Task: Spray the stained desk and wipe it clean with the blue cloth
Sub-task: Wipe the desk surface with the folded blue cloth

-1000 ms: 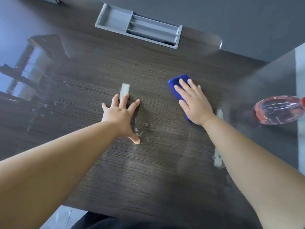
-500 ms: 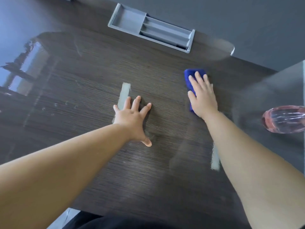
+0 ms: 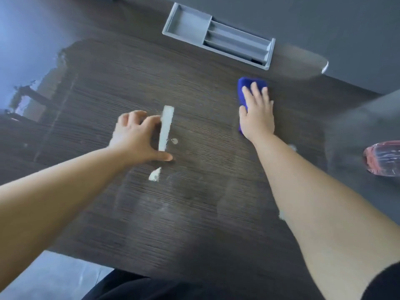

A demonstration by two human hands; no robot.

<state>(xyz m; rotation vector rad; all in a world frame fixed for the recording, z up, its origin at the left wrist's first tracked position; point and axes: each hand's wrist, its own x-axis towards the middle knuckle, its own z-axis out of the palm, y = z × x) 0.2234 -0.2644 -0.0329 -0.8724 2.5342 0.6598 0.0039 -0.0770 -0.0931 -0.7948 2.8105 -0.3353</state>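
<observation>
The dark wood-grain desk point(image 3: 194, 213) fills the head view, with wet sheen and pale smears on it. My right hand point(image 3: 256, 111) presses flat on the folded blue cloth point(image 3: 244, 87) toward the back right of the desk; only the cloth's far and left edges show. My left hand point(image 3: 138, 135) rests on the desk near the middle, fingers spread and bent, holding nothing. A long whitish streak point(image 3: 166, 128) runs just right of its fingers. A small white blot point(image 3: 155, 175) lies below the thumb.
A pink spray bottle point(image 3: 383, 159) lies on its side at the right edge. A grey recessed tray with compartments point(image 3: 218, 36) sits at the back by the grey partition. The desk's near edge runs just in front of my body.
My right hand has slid the blue cloth away from me toward the back of the desk. My left hand has lifted its palm and curled its fingers, and the view has shifted.
</observation>
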